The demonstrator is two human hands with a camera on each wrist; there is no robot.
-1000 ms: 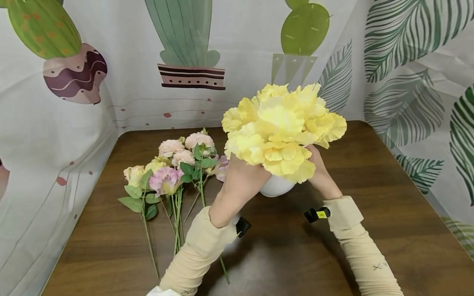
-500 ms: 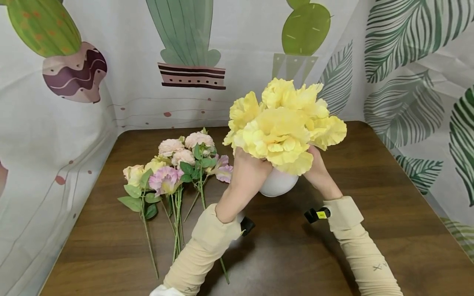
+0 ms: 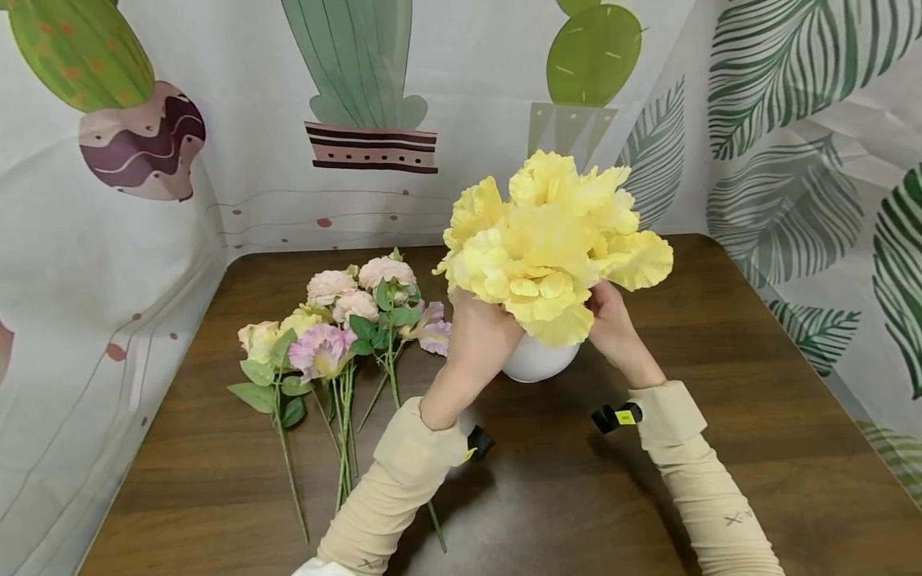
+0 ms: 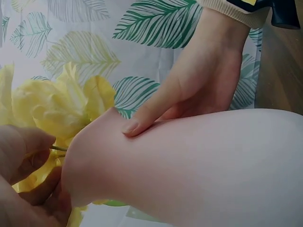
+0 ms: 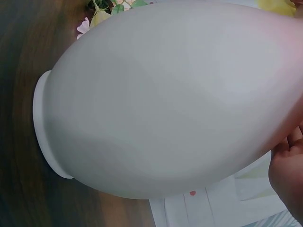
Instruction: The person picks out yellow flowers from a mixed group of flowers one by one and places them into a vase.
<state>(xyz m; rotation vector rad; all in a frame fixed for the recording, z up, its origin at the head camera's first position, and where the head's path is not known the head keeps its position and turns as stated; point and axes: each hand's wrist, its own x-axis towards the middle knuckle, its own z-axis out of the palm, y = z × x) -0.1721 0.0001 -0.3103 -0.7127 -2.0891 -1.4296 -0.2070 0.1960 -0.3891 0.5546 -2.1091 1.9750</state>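
Note:
A white vase (image 3: 540, 359) stands upright on the table, with large ruffled yellow artificial flowers (image 3: 551, 232) spreading above its mouth. At the rim, my left hand (image 3: 484, 340) pinches a thin stem (image 4: 57, 148) between thumb and fingers, below the blooms. My right hand (image 3: 618, 332) grips the vase's neck from the other side; in the left wrist view its thumb (image 4: 137, 124) lies along the neck. The white body of the vase (image 5: 165, 99) fills most of the right wrist view. Petals cover the vase mouth and part of both hands in the head view.
Several artificial flowers lie left of the vase on the brown wooden table (image 3: 547, 496): pale pink ones (image 3: 358, 306), a purple-pink one (image 3: 322, 350) and a cream one (image 3: 260, 340), their green stems toward the front. A cactus-and-leaf printed cloth (image 3: 490, 80) hangs behind.
The yellow blooms have lifted slightly and turned, uncovering more of the vase. My left hand has shifted a little to the right and up; my right hand stays nearly in place.

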